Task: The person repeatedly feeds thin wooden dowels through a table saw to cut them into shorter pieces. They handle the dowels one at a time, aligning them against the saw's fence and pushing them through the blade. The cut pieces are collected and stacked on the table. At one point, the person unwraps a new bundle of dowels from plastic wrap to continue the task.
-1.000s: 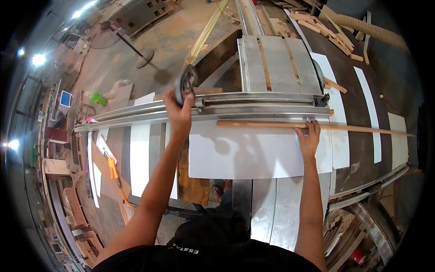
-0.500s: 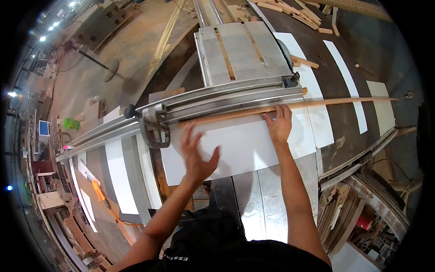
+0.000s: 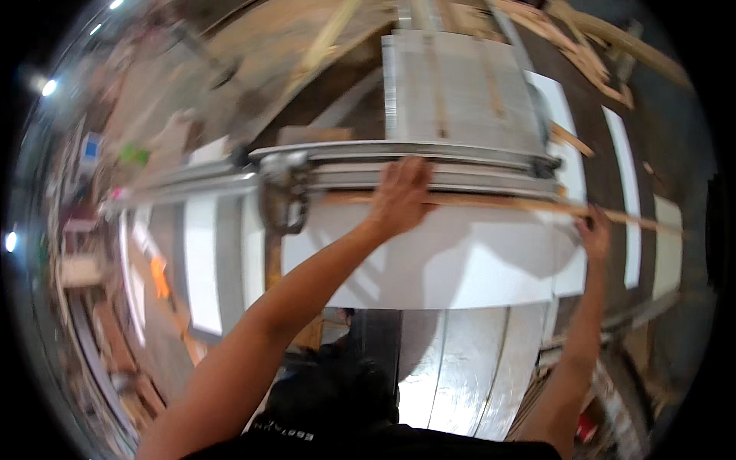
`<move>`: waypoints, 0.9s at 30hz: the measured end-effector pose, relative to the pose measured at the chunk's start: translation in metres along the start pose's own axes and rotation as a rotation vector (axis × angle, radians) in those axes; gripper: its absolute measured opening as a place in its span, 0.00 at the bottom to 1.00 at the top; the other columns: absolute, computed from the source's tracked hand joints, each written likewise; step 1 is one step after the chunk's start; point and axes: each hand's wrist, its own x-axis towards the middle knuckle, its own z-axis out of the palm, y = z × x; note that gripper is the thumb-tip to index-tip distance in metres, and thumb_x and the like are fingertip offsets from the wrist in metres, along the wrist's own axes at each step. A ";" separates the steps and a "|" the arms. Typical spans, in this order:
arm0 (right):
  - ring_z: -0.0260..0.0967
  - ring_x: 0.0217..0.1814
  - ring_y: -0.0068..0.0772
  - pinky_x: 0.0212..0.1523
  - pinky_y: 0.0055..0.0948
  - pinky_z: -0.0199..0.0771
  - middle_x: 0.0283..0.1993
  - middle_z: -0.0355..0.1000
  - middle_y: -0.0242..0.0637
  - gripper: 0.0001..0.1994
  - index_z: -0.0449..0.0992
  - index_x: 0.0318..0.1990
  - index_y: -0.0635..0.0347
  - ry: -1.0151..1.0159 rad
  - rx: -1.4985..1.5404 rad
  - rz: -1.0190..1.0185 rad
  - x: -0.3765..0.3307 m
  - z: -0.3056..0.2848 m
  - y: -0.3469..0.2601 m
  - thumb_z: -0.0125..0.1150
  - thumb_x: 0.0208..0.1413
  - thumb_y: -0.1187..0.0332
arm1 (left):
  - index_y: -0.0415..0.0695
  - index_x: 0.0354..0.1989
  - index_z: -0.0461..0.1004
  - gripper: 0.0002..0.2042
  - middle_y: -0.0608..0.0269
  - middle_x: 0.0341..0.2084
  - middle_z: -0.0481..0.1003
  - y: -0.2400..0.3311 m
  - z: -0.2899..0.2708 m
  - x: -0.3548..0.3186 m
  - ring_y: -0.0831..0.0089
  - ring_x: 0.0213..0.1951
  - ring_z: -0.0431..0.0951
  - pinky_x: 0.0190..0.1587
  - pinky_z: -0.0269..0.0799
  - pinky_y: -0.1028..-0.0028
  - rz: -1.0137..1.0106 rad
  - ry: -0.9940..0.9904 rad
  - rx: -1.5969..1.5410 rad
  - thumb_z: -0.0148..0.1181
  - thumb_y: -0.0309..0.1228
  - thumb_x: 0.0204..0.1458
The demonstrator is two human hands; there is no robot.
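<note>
A cluttered woodshop holds a long saw table [image 3: 452, 383]. A white panel [image 3: 445, 261] lies across it against the metal fence [image 3: 460, 172]. The left hand [image 3: 400, 195] presses flat, fingers together, on a wooden strip [image 3: 506, 203] along the panel's far edge. The right hand [image 3: 594, 234] grips that strip further right.

Workshop seen from above, blurred. Bare floor [image 3: 230, 69] at upper left, brownish and dusty-looking. Bright ceiling lamps [image 3: 48, 87] along the left rim — one more low on the left edge. Offcuts of timber [image 3: 583, 38] lie piled at upper right, long pale strips crossing each other. White strips [image 3: 622, 192] lie in a row at right on a dark surface. At left, cluttered shelves or benches [image 3: 77, 253] — small green, blue and orange items among them, too blurred to name. Scrap wood [image 3: 115, 360] lies along the lower left.
</note>
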 end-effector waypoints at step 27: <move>0.70 0.63 0.47 0.66 0.42 0.68 0.58 0.76 0.44 0.24 0.79 0.54 0.64 -0.009 0.003 0.201 0.013 0.011 -0.010 0.76 0.48 0.69 | 0.43 0.57 0.69 0.40 0.60 0.48 0.68 0.012 -0.016 0.010 0.61 0.53 0.67 0.57 0.58 0.55 -0.041 0.099 -0.048 0.77 0.49 0.36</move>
